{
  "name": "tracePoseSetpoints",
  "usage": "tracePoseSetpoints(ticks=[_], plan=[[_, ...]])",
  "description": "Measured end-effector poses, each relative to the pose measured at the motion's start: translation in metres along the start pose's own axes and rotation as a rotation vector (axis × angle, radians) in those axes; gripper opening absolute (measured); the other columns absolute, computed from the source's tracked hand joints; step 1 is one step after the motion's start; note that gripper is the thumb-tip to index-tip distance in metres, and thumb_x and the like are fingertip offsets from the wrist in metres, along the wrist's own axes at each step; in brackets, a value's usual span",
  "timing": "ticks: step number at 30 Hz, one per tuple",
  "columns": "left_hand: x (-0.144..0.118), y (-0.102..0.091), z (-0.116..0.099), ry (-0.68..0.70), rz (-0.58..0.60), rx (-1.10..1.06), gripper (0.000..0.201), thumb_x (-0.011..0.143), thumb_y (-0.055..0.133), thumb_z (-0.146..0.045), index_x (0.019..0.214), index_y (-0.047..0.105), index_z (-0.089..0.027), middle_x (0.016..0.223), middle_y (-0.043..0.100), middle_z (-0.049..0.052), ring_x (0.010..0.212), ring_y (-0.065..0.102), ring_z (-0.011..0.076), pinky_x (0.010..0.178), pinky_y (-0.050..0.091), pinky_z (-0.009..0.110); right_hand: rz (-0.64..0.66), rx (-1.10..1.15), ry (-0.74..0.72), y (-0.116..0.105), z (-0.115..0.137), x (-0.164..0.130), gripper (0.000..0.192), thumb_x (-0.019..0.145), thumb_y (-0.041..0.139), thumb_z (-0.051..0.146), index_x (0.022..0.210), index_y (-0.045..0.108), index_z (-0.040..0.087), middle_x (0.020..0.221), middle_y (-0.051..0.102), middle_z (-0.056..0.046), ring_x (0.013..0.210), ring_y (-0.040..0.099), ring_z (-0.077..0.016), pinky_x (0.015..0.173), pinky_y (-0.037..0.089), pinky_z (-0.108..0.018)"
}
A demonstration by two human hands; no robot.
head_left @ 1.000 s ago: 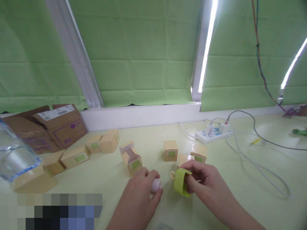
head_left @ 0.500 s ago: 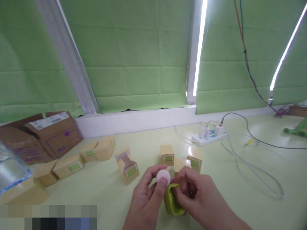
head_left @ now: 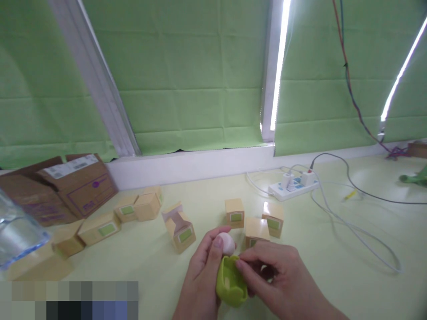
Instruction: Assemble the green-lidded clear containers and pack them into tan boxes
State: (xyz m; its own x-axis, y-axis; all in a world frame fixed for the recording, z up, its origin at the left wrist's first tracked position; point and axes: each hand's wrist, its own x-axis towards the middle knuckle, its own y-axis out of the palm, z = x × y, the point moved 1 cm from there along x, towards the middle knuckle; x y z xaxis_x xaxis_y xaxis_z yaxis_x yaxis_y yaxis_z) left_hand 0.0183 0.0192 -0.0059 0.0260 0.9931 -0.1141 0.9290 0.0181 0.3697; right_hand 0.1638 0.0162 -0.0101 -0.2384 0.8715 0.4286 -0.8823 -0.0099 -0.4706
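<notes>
My left hand is closed, its thumb pressing a small pale, rounded piece against the fingers. Just below that piece, a hollow lime-green cup-shaped piece with a wavy rim rests against my left palm, its opening facing up. The thumb and index finger of my right hand pinch the cup's right rim; the other fingers are curled and partly hidden. Beyond my hands stand several small cream boxes, the nearest box partly covered by my right hand.
An open cream box stands left of my hands, and a row of cream boxes runs farther left. A large cardboard carton sits at the back left. A power strip with a looping white cable lies at the right.
The green cup has shifted left and turned, showing more of its inside. The pale piece has tipped slightly, and my left thumb has moved to its left side. The view has shifted slightly.
</notes>
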Motion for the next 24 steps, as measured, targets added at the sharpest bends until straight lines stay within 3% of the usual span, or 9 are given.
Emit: tracePoseSetpoints(ticks=[3, 8, 11, 15, 19, 21, 24], plan=[[-0.001, 0.001, 0.000, -0.053, -0.010, -0.053, 0.041, 0.082, 0.074, -0.045, 0.112, 0.068, -0.020, 0.085, 0.074, 0.003, 0.068, 0.066, 0.0145, 0.063, 0.051, 0.023, -0.001, -0.002, 0.014, -0.001, -0.002, 0.000, 0.023, 0.093, 0.059, 0.030, 0.081, 0.074, 0.018, 0.069, 0.069, -0.003, 0.061, 0.062, -0.0147, 0.053, 0.048, -0.022], [0.000, -0.003, -0.004, -0.027, -0.005, -0.012, 0.043, 0.079, 0.076, -0.046, 0.113, 0.070, -0.020, 0.087, 0.075, 0.004, 0.064, 0.065, 0.0138, 0.062, 0.051, 0.025, -0.077, 0.108, 0.060, -0.007, -0.006, 0.003, 0.021, 0.098, 0.054, 0.033, 0.107, 0.069, 0.021, 0.093, 0.071, -0.006, 0.071, 0.067, -0.0159, 0.057, 0.055, -0.023], [0.002, -0.006, -0.004, -0.041, 0.107, -0.006, 0.043, 0.081, 0.076, -0.045, 0.115, 0.069, -0.020, 0.092, 0.076, 0.006, 0.072, 0.068, 0.0159, 0.069, 0.053, 0.026, -0.023, 0.082, -0.032, -0.008, -0.007, 0.003, 0.023, 0.096, 0.058, 0.030, 0.117, 0.067, 0.025, 0.102, 0.071, -0.007, 0.075, 0.067, -0.0168, 0.058, 0.057, -0.023], [0.004, -0.009, 0.002, -0.097, 0.265, -0.051, 0.060, 0.079, 0.078, -0.048, 0.129, 0.057, -0.022, 0.091, 0.077, 0.006, 0.072, 0.070, 0.0173, 0.068, 0.052, 0.027, 0.064, 0.038, -0.118, -0.006, -0.009, 0.000, 0.038, 0.093, 0.062, 0.025, 0.131, 0.060, 0.030, 0.116, 0.072, -0.006, 0.083, 0.069, -0.0175, 0.060, 0.057, -0.022], [0.002, -0.008, 0.002, -0.104, 0.191, -0.061, 0.071, 0.082, 0.074, -0.049, 0.141, 0.043, -0.024, 0.087, 0.077, 0.005, 0.058, 0.068, 0.0154, 0.058, 0.050, 0.026, 0.004, 0.066, -0.048, -0.007, -0.012, -0.001, 0.035, 0.095, 0.061, 0.029, 0.130, 0.060, 0.029, 0.115, 0.072, -0.007, 0.087, 0.070, -0.0188, 0.061, 0.059, -0.022], [0.002, -0.007, -0.002, -0.068, 0.138, -0.051, 0.066, 0.082, 0.074, -0.051, 0.136, 0.049, -0.022, 0.088, 0.077, 0.005, 0.055, 0.067, 0.0151, 0.055, 0.049, 0.026, -0.087, 0.111, -0.012, -0.009, -0.013, 0.000, 0.035, 0.096, 0.061, 0.030, 0.130, 0.059, 0.028, 0.121, 0.069, -0.008, 0.093, 0.071, -0.0199, 0.070, 0.062, -0.025], [0.002, -0.009, -0.009, -0.007, 0.026, -0.011, 0.048, 0.083, 0.070, -0.053, 0.113, 0.068, -0.016, 0.086, 0.077, 0.007, 0.066, 0.070, 0.0166, 0.060, 0.050, 0.025, -0.161, 0.191, -0.002, -0.012, -0.013, -0.002, 0.037, 0.095, 0.062, 0.029, 0.132, 0.056, 0.029, 0.125, 0.066, -0.008, 0.096, 0.071, -0.0199, 0.076, 0.063, -0.026]])
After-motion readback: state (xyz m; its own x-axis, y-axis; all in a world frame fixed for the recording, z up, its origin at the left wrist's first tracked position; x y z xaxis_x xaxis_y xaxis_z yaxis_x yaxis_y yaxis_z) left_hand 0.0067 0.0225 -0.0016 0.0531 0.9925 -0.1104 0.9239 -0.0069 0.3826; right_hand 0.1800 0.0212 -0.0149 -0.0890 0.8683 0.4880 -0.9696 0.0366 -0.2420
